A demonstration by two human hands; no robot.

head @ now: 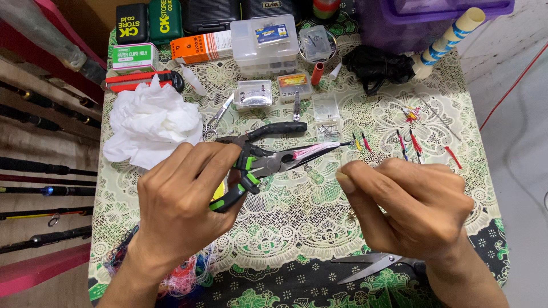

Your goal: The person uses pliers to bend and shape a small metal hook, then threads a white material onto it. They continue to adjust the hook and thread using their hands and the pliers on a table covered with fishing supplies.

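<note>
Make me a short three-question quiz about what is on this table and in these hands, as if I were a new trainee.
1. True or false: the left hand holds the long-nose pliers with black and green handles.
2. What lies on the table nearest the right hand? A) scissors B) a hammer C) a cup
3. Fill in: the crumpled white ______ lies on the lace tablecloth beyond the left hand.

Key
1. True; the pliers' tips grip a small pink and white tuft.
2. A; the scissors lie just below the right wrist.
3. Tissue.
</note>
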